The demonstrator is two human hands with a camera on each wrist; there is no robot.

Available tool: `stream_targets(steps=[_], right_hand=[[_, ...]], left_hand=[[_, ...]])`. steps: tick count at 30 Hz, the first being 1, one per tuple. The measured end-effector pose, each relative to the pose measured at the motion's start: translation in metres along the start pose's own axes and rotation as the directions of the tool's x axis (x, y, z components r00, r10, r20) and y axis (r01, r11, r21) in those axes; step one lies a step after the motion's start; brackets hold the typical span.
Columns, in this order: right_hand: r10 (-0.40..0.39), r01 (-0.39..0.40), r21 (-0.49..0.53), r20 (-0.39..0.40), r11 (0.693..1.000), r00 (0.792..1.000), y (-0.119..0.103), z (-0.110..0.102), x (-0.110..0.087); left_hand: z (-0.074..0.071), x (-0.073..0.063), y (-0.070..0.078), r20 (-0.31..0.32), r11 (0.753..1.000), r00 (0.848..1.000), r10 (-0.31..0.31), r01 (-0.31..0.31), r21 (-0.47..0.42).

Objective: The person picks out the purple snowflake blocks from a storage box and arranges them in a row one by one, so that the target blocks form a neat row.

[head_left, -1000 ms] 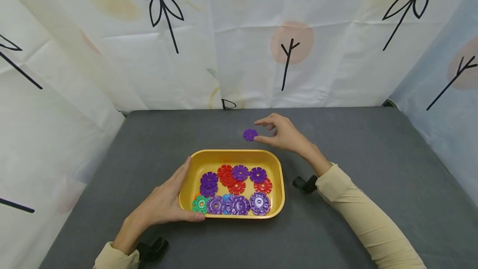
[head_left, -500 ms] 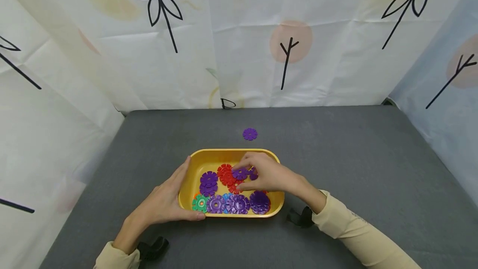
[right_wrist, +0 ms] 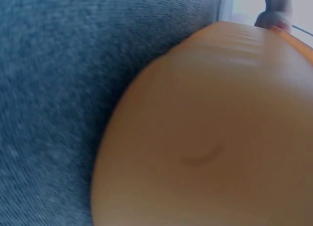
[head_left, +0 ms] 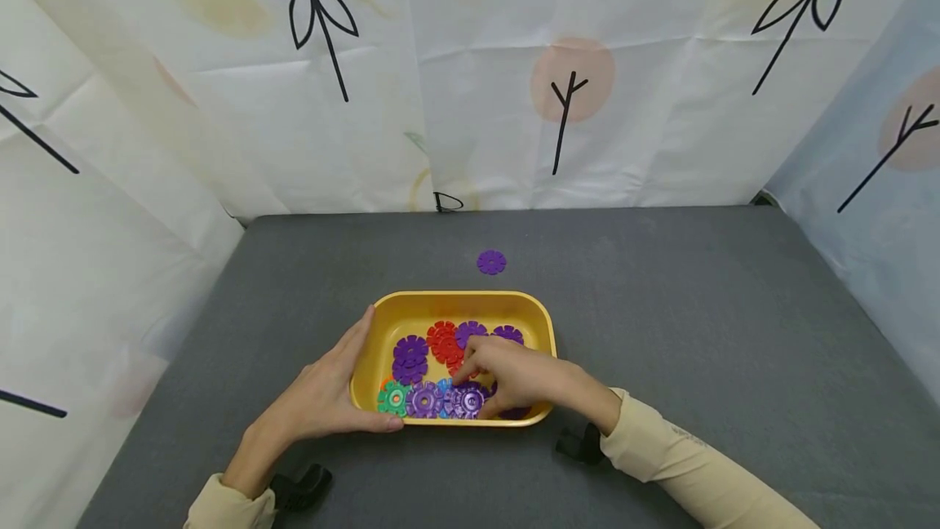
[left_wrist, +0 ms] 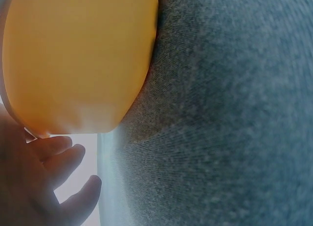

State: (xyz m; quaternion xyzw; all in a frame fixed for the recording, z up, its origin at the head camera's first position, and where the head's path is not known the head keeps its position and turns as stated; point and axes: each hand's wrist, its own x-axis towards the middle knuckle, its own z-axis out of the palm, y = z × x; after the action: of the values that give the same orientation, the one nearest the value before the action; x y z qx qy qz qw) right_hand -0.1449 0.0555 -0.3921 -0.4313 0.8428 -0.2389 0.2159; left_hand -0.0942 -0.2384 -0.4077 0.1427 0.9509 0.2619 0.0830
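Note:
A yellow plastic tray (head_left: pixel 470 297) stands on the grey tabletop, with several flower-shaped snap discs inside. My left hand (head_left: pixel 319 390) grips its left end, thumb along the near rim and fingers at the far left corner. In the left wrist view those fingers (left_wrist: pixel 63 165) show beside the tray wall. My right hand (head_left: pixel 517 370) reaches into the right half of the tray. Its index finger and thumb lie on either side of a shiny purple flower disc (head_left: pixel 467 401); I cannot tell whether they pinch it. The hand covers other discs on the right.
One purple disc (head_left: pixel 491 262) lies on the tabletop (head_left: pixel 661 292) behind the tray. Inside at left are darker purple discs (head_left: pixel 410 359), with red discs (head_left: pixel 442 341) in the middle and a green disc (head_left: pixel 393 399) in front. A patterned cloth (head_left: pixel 485 129) hangs behind the table.
My right hand let go of the purple disc behind the tray, leaving it on the table. It came back into the tray, then lower toward the front discs. The left hand stayed put.

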Motion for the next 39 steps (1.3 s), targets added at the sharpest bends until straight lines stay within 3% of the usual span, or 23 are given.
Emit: stream_targets(steps=[5,12,16,22,28,35,39], right_hand=[[-0.006,0.004,-0.061,-0.022,0.998,1.0,-0.001,0.004,0.003],[0.031,-0.034,-0.054,-0.06,0.998,0.998,-0.002,0.008,0.005],[0.029,-0.033,-0.058,-0.073,0.998,0.997,-0.002,0.009,0.005],[0.043,-0.048,-0.076,-0.064,0.996,0.997,-0.002,0.009,0.005],[0.003,-0.009,-0.096,-0.064,0.995,0.998,-0.001,0.009,0.005],[-0.02,0.007,-0.141,-0.09,0.99,0.996,-0.002,0.011,0.006],[0.003,-0.014,-0.121,-0.092,0.993,0.996,-0.003,0.012,0.007]], left_hand=[[0.0,0.0,0.0,0.004,1.0,1.0,0.006,-0.006,-0.027],[0.0,0.002,-0.005,0.003,0.99,0.997,0.082,-0.081,-0.112],[0.0,0.006,-0.005,-0.022,0.985,0.995,0.094,-0.096,-0.143],[0.004,0.016,0.007,-0.147,0.986,0.989,0.028,-0.051,-0.158],[0.018,0.032,0.019,-0.284,0.963,0.958,-0.049,-0.03,-0.267],[0.021,0.035,0.02,-0.293,0.945,0.949,-0.119,0.017,-0.327],[0.02,0.037,0.018,-0.292,0.911,0.942,-0.164,0.032,-0.41]])
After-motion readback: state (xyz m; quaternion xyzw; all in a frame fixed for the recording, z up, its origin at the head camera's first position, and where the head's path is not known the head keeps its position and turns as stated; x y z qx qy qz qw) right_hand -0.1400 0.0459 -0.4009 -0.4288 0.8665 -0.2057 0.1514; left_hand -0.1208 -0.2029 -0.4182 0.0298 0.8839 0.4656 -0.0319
